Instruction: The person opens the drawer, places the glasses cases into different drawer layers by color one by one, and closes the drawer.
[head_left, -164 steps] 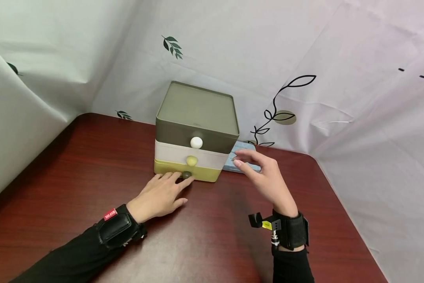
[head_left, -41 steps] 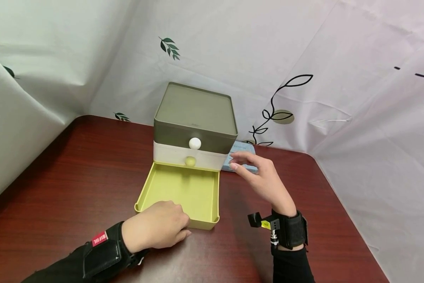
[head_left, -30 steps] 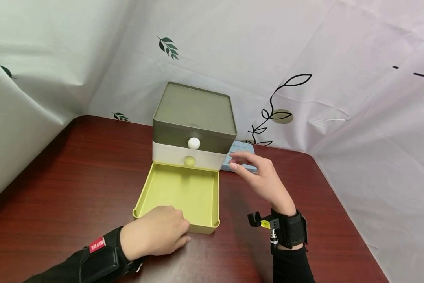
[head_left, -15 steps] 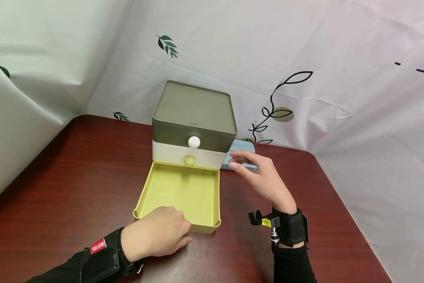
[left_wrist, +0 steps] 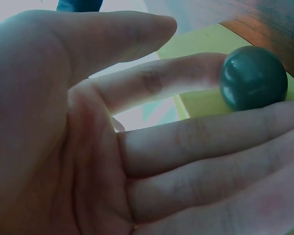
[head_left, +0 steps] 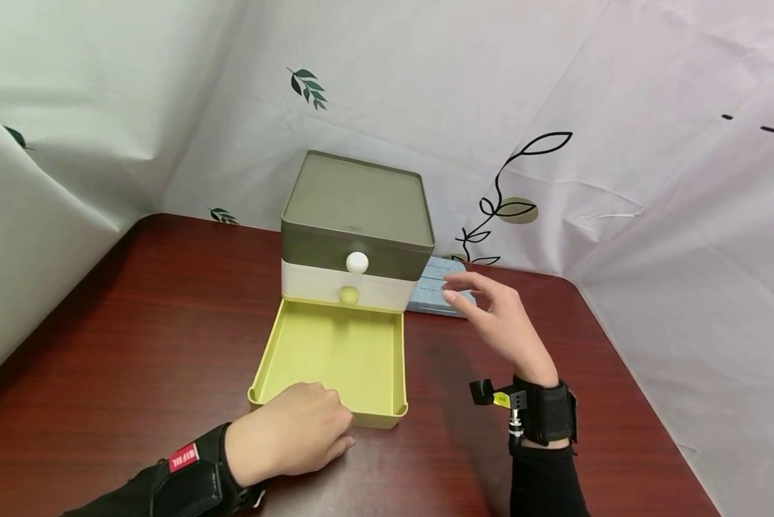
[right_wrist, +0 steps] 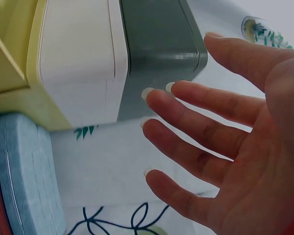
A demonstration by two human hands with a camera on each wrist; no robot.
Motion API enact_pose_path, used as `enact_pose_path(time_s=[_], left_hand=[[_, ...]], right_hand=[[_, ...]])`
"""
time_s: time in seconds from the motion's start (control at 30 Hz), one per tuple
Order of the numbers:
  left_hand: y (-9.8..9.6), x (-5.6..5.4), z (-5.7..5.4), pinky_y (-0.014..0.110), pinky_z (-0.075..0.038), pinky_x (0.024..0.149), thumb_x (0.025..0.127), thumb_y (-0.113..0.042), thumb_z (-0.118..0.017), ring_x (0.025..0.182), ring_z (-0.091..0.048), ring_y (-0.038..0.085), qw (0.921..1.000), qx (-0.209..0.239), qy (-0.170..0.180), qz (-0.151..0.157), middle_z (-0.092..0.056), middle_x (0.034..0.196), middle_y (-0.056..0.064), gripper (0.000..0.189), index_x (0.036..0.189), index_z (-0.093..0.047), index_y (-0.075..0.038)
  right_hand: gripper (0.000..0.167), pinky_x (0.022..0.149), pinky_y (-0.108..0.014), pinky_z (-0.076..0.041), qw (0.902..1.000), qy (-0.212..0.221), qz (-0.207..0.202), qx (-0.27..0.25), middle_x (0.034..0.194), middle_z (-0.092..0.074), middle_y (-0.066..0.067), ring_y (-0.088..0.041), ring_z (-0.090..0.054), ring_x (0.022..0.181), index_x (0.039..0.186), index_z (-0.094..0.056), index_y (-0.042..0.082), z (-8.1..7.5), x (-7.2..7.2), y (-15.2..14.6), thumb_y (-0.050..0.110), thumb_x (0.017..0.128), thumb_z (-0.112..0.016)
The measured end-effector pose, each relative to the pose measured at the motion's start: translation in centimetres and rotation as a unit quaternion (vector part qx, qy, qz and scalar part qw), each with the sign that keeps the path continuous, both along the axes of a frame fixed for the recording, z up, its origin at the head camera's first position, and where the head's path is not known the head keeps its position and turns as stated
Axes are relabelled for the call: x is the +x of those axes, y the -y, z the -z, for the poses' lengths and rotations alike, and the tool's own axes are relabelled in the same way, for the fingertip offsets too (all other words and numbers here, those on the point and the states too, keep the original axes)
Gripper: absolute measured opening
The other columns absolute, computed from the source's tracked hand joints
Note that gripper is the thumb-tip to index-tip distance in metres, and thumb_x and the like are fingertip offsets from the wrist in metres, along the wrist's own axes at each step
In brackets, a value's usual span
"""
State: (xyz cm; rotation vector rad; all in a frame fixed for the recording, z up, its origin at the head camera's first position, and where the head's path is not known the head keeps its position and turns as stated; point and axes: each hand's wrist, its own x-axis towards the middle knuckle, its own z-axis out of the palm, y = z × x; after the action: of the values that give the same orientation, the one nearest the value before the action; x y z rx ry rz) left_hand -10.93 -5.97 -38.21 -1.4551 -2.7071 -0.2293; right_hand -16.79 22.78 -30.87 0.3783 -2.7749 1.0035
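A three-tier drawer box has an olive top, a white middle and a yellow-green bottom drawer that stands pulled out with nothing in it. At the drawer's front, my left hand holds the dark green knob between index and middle fingers, as the left wrist view shows; in the head view the hand hides that knob. My right hand hovers right of the box, fingers spread and loosely bent, holding nothing. Nearest to it are light blue flat blocks, partly behind the box.
A white knob and a yellow-green knob mark the upper two drawers, which are closed. The reddish-brown table meets a white curtain with leaf prints at the back and sides.
My left hand has gone from the closed bottom drawer's knob to pulling that drawer out toward me; lately it holds nearly still. My right hand has shifted slightly right.
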Motion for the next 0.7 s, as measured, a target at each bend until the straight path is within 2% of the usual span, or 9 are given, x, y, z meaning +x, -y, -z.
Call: enact_pose_path(time_s=[0.13,0.27,0.43,0.5,0.57,0.63,0.7], left_hand=[[0.1,0.1,-0.1,0.030,-0.043,0.050,0.085,-0.033,-0.068,0.053,-0.053,0.014,1.0000,0.004,-0.003,0.002,-0.053,0.057,-0.005,0.031,0.060,-0.055,-0.020],[-0.3,0.1,-0.1,0.029,-0.042,0.050,0.086,-0.032,-0.067,0.052,-0.052,0.014,1.0000,0.004,-0.003,0.005,-0.052,0.056,-0.005,0.032,0.060,-0.055,-0.019],[-0.5,0.3,0.0,0.030,-0.043,0.050,0.086,-0.033,-0.067,0.053,-0.053,0.014,1.0000,-0.001,-0.004,0.000,-0.053,0.057,-0.005,0.031,0.061,-0.056,-0.019],[-0.4,0.4,0.0,0.030,-0.043,0.050,0.085,-0.033,-0.068,0.053,-0.053,0.014,1.0000,-0.003,-0.004,-0.002,-0.054,0.057,-0.005,0.030,0.061,-0.056,-0.019],[-0.4,0.4,-0.1,0.030,-0.043,0.050,0.085,-0.033,-0.068,0.053,-0.053,0.014,1.0000,-0.003,-0.005,-0.004,-0.054,0.057,-0.005,0.031,0.060,-0.055,-0.019],[-0.4,0.4,-0.1,0.030,-0.043,0.050,0.085,-0.033,-0.067,0.053,-0.053,0.014,1.0000,-0.002,-0.004,-0.005,-0.054,0.057,-0.005,0.031,0.060,-0.055,-0.019],[-0.3,0.4,-0.1,0.030,-0.043,0.049,0.086,-0.033,-0.067,0.052,-0.053,0.013,1.0000,-0.002,-0.003,-0.006,-0.054,0.057,-0.005,0.032,0.059,-0.054,-0.020]], right_hand=[[0.039,0.093,-0.044,-0.046,0.9998,0.002,0.019,0.010,0.127,-0.062,0.001,-0.022,-0.058,0.116,0.127,-0.059,0.027,0.4,-0.7,-1.0,0.045,0.092,-0.061],[0.045,0.101,-0.045,-0.041,0.9988,0.011,0.029,0.039,0.132,-0.059,-0.004,-0.027,-0.053,0.123,0.130,-0.057,0.020,1.5,-1.8,-2.3,0.039,0.090,-0.066],[0.050,0.089,-0.042,-0.040,0.9951,0.031,0.024,0.091,0.135,-0.055,-0.009,-0.027,-0.053,0.106,0.130,-0.057,0.013,3.8,-3.7,-3.6,0.031,0.086,-0.072],[0.052,0.089,-0.043,-0.041,0.9937,0.031,0.022,0.105,0.135,-0.055,-0.011,-0.028,-0.053,0.105,0.130,-0.058,0.011,4.5,-4.4,-3.8,0.030,0.084,-0.074],[0.054,0.095,-0.048,-0.043,0.9932,0.032,0.017,0.110,0.136,-0.054,-0.012,-0.031,-0.054,0.115,0.130,-0.058,0.009,5.1,-5.1,-3.8,0.028,0.082,-0.077],[0.057,0.102,-0.051,-0.041,0.9928,0.032,0.014,0.115,0.138,-0.053,-0.014,-0.033,-0.049,0.127,0.130,-0.058,0.008,5.5,-5.8,-3.6,0.029,0.080,-0.079],[0.060,0.105,-0.054,-0.038,0.9924,0.036,0.008,0.118,0.140,-0.051,-0.015,-0.035,-0.045,0.132,0.131,-0.058,0.008,5.9,-6.4,-3.3,0.029,0.079,-0.079]])
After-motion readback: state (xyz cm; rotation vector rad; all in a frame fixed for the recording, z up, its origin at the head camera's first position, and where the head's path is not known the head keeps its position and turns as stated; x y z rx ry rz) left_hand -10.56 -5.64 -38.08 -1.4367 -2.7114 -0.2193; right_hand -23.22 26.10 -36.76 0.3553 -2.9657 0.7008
